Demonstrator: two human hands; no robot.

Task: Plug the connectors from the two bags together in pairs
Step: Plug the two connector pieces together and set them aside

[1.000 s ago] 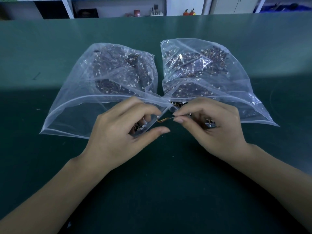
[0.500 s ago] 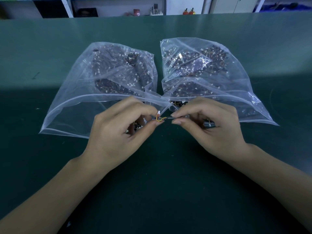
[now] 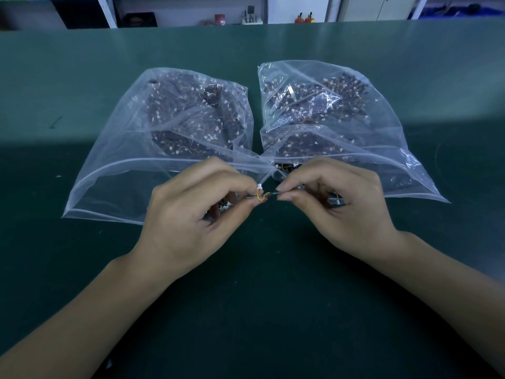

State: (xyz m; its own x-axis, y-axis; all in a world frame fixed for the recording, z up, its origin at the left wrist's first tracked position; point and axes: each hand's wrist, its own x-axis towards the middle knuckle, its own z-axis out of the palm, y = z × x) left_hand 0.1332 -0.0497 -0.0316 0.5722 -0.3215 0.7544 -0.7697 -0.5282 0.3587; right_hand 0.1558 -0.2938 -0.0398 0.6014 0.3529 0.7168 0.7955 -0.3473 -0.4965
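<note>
clear plastic makes up the two zip bags lying side by side on the dark green matte surface (image 3: 82, 269), their open mouths facing the person and their inner corners meeting near the middle. the left clear plastic bag (image 3: 131, 149) holds a heap of small dark wired connectors with white plugs; the right clear plastic bag (image 3: 369, 127) holds a similar heap, packed toward its far end.

just in front of the two bag mouths, the left hand (image 3: 188, 222) pinches a small wired connector with a white plug and yellow and orange leads (image 3: 261, 194) between thumb and forefinger, the white plug standing up above the fingertips. the right hand (image 3: 338, 212) pinches the thin dark end of a second wired piece (image 3: 274, 193) between thumb and forefinger, right beside the first, so the two pieces meet between the hands; whether they are joined cannot be told. both hands have their other fingers curled, and a further small dark connector with a white plug (image 3: 336, 201) shows by the right hand's curled fingers.

at the far edge stand white shelves (image 3: 109, 12) with small items too blurred to name.
</note>
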